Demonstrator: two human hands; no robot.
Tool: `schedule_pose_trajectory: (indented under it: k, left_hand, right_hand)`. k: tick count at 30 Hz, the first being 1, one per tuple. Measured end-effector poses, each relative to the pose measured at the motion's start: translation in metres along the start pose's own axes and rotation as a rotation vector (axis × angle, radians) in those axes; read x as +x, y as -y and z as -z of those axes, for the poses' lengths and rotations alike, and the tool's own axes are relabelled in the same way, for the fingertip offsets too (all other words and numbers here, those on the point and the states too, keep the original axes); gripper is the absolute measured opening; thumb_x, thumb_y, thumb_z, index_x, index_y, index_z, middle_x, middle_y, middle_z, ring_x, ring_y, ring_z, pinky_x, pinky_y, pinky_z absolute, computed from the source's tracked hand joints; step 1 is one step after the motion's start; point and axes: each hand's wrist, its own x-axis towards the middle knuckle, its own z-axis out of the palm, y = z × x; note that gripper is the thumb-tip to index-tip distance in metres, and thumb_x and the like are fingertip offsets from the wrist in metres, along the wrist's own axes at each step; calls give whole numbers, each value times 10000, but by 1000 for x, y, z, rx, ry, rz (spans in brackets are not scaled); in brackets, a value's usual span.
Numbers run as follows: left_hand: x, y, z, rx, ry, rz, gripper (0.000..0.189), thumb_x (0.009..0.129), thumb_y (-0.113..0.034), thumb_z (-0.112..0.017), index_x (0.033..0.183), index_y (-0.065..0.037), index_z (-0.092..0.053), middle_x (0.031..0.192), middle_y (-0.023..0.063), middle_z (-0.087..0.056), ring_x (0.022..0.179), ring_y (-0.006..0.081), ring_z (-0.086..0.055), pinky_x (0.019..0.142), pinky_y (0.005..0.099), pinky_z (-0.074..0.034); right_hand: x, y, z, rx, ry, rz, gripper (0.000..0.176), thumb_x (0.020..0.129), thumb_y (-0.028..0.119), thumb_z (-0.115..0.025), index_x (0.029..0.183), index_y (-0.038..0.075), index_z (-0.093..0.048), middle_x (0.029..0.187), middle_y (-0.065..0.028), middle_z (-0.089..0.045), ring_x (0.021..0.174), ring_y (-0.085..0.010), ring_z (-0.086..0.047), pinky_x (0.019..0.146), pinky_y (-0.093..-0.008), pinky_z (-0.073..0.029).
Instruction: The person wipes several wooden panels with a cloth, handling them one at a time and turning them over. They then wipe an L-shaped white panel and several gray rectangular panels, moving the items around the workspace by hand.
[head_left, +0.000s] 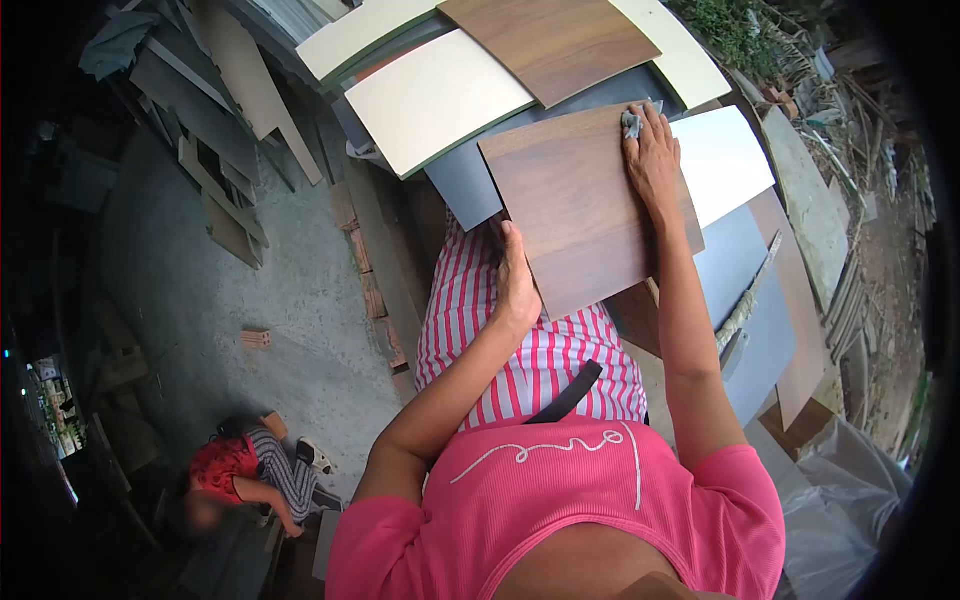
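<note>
A brown wood-grain panel point(580, 210) lies tilted across my lap and the boards in front of me. My left hand point(517, 280) grips its left edge, thumb showing along the side and the other fingers hidden beneath. At the panel's far right corner, my right hand point(653, 165) presses down on a small grey cloth point(631, 124), its fingers bent over it. Just beyond are a cream panel point(440, 100) and another wood-grain panel point(550, 45). A white panel point(722, 165) lies close by on the right.
Grey boards point(745, 300) and a rough stick point(750, 295) lie to the right, near plastic sheeting point(840, 490). Boards lean at the upper left point(240, 80). A brick point(256, 339) rests on the concrete floor point(300, 290). Another person point(235, 470) is bent over at the lower left.
</note>
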Motion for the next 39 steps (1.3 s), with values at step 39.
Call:
schedule_pose_trajectory:
  k: [39]
  left_hand:
    - [-5, -3, -5, -61, 20, 24, 751, 917, -586, -366, 1411, -44, -206, 1392, 144, -341, 1277, 236, -364, 1042, 373, -333]
  right_hand:
    - [-128, -43, 72, -118, 210, -81, 593, 830, 61, -511, 1392, 179, -363, 1480, -59, -278, 1377, -272, -219, 1136, -481, -135]
